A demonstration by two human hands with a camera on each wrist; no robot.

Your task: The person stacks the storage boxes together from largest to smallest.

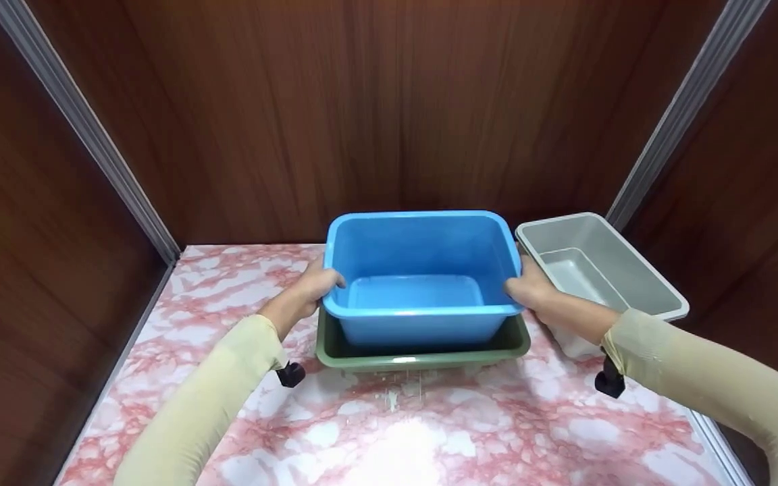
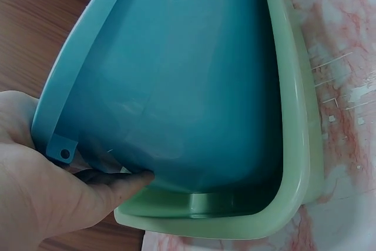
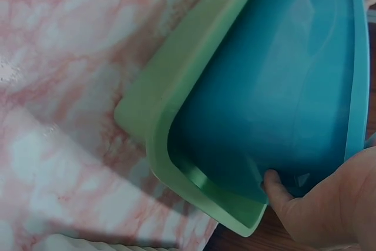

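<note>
A blue plastic basin (image 1: 423,331) sits partly inside a green basin (image 1: 423,361), its rim well above the green one. My left hand (image 1: 313,283) grips the blue rim at its left end, thumb over the top. At the opposite end my right hand (image 1: 531,285) holds the rim the same way. In the left wrist view, fingers (image 2: 132,186) reach under the rim against the blue outer wall. The right wrist view shows a fingertip (image 3: 273,180) on that wall too, above the green basin's edge.
A grey basin (image 1: 625,270) stands tilted at the right, close to my right forearm. Brown wood-grain panels (image 1: 389,121) enclose the back and sides of the red-and-white marbled table (image 1: 261,432). Small pale scraps (image 1: 392,398) lie in front of the green basin.
</note>
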